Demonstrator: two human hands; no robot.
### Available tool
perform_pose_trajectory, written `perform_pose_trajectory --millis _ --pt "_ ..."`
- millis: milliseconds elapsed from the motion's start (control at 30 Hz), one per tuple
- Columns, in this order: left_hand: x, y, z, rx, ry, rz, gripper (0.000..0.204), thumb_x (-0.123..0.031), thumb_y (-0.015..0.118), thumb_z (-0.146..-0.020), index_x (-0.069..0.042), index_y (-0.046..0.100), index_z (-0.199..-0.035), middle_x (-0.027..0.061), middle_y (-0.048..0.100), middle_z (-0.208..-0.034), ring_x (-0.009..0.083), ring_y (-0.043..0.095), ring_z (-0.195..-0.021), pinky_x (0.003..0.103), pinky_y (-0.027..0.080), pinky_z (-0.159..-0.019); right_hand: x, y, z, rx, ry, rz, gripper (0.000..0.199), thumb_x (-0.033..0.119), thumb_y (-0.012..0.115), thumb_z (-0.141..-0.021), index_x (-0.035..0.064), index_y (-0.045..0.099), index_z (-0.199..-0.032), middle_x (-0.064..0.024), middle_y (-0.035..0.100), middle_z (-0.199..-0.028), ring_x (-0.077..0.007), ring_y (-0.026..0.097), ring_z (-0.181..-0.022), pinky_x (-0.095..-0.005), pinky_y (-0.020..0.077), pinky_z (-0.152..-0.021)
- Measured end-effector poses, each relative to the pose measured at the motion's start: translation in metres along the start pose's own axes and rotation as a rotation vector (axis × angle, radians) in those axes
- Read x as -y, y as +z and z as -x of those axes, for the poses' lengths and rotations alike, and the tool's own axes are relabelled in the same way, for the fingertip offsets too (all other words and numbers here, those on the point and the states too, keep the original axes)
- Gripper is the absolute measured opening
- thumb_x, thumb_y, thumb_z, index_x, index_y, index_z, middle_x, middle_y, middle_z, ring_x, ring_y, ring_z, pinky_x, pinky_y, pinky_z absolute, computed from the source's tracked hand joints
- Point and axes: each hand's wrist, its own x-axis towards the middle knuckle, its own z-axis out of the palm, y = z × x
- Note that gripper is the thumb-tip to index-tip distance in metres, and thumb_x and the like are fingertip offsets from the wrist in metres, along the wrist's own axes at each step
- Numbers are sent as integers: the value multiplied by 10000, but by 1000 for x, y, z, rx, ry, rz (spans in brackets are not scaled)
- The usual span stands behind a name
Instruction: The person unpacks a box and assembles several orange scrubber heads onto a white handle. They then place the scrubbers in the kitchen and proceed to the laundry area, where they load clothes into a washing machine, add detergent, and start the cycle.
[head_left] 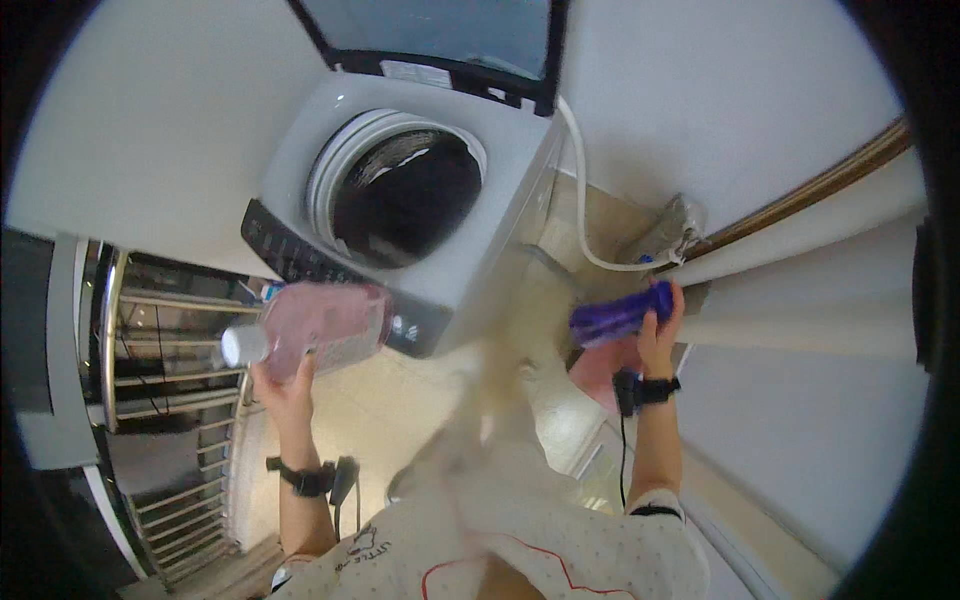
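Observation:
In my left hand is a large clear bottle of pink liquid with a white cap. The bottle lies tilted on its side, its cap end toward the left, just in front of the washing machine's control panel. My right hand grips a purple, bottle-like container, blurred, out to the right of the machine. The top-loading washing machine has its lid raised, and dark laundry lies in the drum.
A white hose runs down the machine's right side toward a grey wrapped bundle by the wall. Below the purple container is a pink object. Metal railings stand at the left. White pipes cross the right side.

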Motion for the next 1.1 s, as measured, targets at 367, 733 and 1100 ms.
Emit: perform_pose_trajectory --millis 367,733,1100 --pt "-34 15 -6 33 2 5 586 -147 764 -661 -1 476 -1151 108 623 -980 159 604 -869 289 483 -752 124 229 -114 603 -322 789 357 397 562 -814 168 529 -1086 -152 527 -993 -375 557 -861 -442 465 -711" --pt "-26 5 -10 64 -2 162 587 -181 777 -655 -12 478 -1131 97 627 -967 153 607 -845 272 487 -728 124 261 -123 569 -350 819 384 427 561 -808 161 534 -1083 -127 541 -995 -345 573 -854 -434 472 -685" --pt "-16 -1 -9 82 3 32 587 -146 779 -653 14 473 -1128 117 601 -981 168 594 -869 284 477 -749 106 216 -99 444 -231 649 442 433 557 -810 188 491 -1171 -157 536 -1041 -364 554 -908 -425 469 -750"
